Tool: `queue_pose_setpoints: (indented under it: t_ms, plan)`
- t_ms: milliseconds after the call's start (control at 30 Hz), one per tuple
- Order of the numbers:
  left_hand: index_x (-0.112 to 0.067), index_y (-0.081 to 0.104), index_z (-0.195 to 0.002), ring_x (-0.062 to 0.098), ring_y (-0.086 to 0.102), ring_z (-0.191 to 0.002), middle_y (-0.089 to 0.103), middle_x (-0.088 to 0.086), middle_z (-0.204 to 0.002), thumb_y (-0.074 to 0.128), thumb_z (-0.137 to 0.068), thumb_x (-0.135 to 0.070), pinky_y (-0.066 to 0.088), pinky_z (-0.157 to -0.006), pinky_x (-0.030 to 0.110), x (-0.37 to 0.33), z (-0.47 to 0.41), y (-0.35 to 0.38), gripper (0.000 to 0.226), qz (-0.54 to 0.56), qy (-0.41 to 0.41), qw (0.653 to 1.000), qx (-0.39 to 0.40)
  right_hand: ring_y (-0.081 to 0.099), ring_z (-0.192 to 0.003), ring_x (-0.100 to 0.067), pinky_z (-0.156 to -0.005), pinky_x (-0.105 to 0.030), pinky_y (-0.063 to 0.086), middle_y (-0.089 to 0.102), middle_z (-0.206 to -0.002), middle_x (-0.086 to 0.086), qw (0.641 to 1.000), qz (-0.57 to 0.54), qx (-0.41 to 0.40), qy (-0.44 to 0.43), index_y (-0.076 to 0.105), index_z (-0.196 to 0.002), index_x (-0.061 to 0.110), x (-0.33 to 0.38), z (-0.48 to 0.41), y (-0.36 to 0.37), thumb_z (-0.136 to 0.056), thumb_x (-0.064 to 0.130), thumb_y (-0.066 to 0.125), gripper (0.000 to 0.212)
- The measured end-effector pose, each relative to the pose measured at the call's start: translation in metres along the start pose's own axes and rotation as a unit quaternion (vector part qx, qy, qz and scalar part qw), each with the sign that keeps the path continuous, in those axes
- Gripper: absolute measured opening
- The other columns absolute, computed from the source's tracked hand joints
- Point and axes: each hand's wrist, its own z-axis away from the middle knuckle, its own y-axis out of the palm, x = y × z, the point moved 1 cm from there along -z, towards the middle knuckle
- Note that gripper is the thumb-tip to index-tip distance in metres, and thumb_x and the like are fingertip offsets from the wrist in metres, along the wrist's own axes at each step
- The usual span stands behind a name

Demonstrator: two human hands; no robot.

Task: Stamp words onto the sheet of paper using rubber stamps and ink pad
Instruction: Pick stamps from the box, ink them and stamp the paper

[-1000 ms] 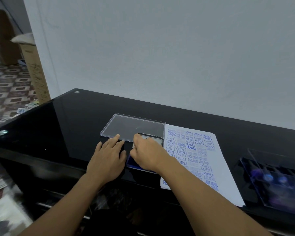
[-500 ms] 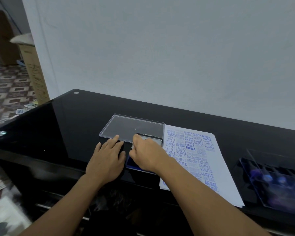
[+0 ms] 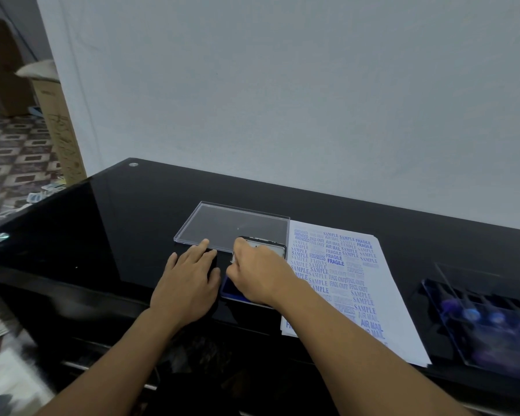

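Here on the black table (image 3: 132, 220) by a white wall (image 3: 282, 85), left hand (image 3: 189, 283) lies flat; right hand (image 3: 258, 274) grip unclear.

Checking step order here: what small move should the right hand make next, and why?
Probably lift the right hand off the ink pad and across to the paper. It is curled down on the blue pad, likely inking a stamp hidden beneath it; the left hand lies flat beside the pad, and the sheet's right side is bare.

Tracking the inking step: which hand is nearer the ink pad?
Right. The right hand is over the ink pad; the left hand lies flat on the table beside its left edge.
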Motion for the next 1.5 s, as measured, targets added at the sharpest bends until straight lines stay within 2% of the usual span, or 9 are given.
queue_pose_setpoints:
  t_ms: [200, 400, 567, 700, 833, 1033, 1233, 1333, 1500]
  plan:
    - [-0.021, 0.035, -0.151, 0.012, 0.017, -0.149, 0.017, -0.004, -0.164, 0.036, -0.104, -0.036, 0.01, -0.121, 0.044, 0.0, -0.002, -0.003, 0.05, 0.008, -0.008, 1.0, 0.006, 0.05, -0.075, -0.032, -0.062, -0.037, 0.037, 0.053, -0.081, -0.01, 1.0, -0.012, 0.004, 0.01, 0.038, -0.094, 0.015, -0.001, 0.0, 0.001, -0.097, 0.027, 0.042, 0.014]
    - [-0.02, 0.033, -0.152, 0.014, 0.018, -0.149, 0.019, -0.002, -0.164, 0.04, -0.103, -0.033, 0.01, -0.121, 0.047, -0.004, -0.002, -0.008, 0.051, 0.018, -0.016, 1.0, 0.015, 0.048, -0.07, -0.029, -0.059, -0.036, 0.033, 0.05, -0.076, -0.006, 1.0, -0.019, 0.01, 0.006, 0.035, -0.093, 0.016, -0.001, 0.003, 0.0, -0.096, 0.027, 0.043, 0.013]
    - [-0.022, 0.032, -0.152, 0.013, 0.015, -0.15, 0.019, -0.003, -0.163, 0.04, -0.102, -0.028, 0.009, -0.121, 0.05, -0.007, -0.003, -0.015, 0.051, 0.033, -0.024, 0.999, 0.011, 0.051, -0.073, -0.028, -0.062, -0.037, 0.038, 0.049, -0.078, -0.004, 0.997, 0.003, 0.077, -0.004, 0.033, -0.094, 0.02, -0.004, 0.003, -0.009, -0.096, 0.027, 0.045, 0.014]
    - [-0.022, 0.035, -0.151, 0.013, 0.016, -0.15, 0.021, -0.002, -0.163, 0.043, -0.101, -0.027, 0.01, -0.121, 0.049, -0.013, -0.005, -0.024, 0.052, 0.058, -0.026, 0.998, -0.005, 0.055, -0.083, -0.03, -0.071, -0.039, 0.046, 0.058, -0.093, -0.008, 0.997, -0.049, 0.049, 0.02, 0.043, -0.095, 0.019, -0.01, 0.005, -0.02, -0.094, 0.024, 0.05, 0.008]
    - [-0.02, 0.041, -0.149, 0.012, 0.023, -0.147, 0.026, -0.003, -0.161, 0.048, -0.099, -0.025, 0.018, -0.121, 0.04, -0.026, -0.005, -0.041, 0.05, 0.117, -0.016, 0.992, -0.038, 0.058, -0.091, -0.023, -0.076, -0.032, 0.05, 0.065, -0.102, -0.005, 0.996, -0.089, 0.005, 0.028, 0.059, -0.095, 0.02, -0.026, 0.015, -0.034, -0.094, 0.02, 0.057, 0.002]
    - [-0.024, 0.039, -0.15, 0.01, 0.023, -0.147, 0.03, -0.007, -0.159, 0.047, -0.101, -0.028, 0.02, -0.12, 0.031, -0.063, -0.006, -0.055, 0.05, 0.149, 0.038, 0.988, -0.015, 0.065, -0.076, -0.02, -0.069, -0.034, 0.053, 0.07, -0.083, -0.002, 0.989, -0.126, -0.008, 0.074, 0.06, -0.093, 0.019, -0.061, 0.039, -0.065, -0.097, 0.037, 0.059, 0.019]
    - [-0.021, 0.036, -0.151, 0.011, 0.02, -0.148, 0.026, -0.004, -0.161, 0.043, -0.101, -0.031, 0.017, -0.119, 0.029, -0.121, -0.02, -0.052, 0.051, 0.113, 0.092, 0.988, 0.044, 0.063, -0.062, -0.008, -0.063, -0.029, 0.051, 0.073, -0.072, 0.0, 0.988, -0.08, -0.006, 0.133, 0.06, -0.092, 0.015, -0.104, 0.064, -0.099, -0.097, 0.044, 0.058, 0.03]
    - [-0.023, 0.034, -0.152, 0.011, 0.019, -0.149, 0.024, -0.006, -0.162, 0.04, -0.102, -0.034, 0.018, -0.121, 0.031, -0.149, -0.029, -0.045, 0.051, 0.115, 0.11, 0.985, 0.063, 0.059, -0.06, -0.009, -0.055, -0.025, 0.044, 0.071, -0.076, 0.0, 0.984, -0.068, -0.003, 0.162, 0.058, -0.091, 0.017, -0.126, 0.075, -0.114, -0.099, 0.044, 0.055, 0.028]
    - [-0.019, 0.034, -0.151, 0.014, 0.025, -0.147, 0.028, -0.004, -0.16, 0.04, -0.104, -0.03, 0.022, -0.118, 0.032, -0.189, -0.04, -0.032, 0.049, 0.132, 0.133, 0.979, 0.078, 0.056, -0.073, -0.014, -0.058, -0.028, 0.04, 0.062, -0.09, 0.001, 0.98, -0.038, -0.032, 0.192, 0.056, -0.091, 0.02, -0.163, 0.088, -0.134, -0.1, 0.033, 0.05, 0.016]
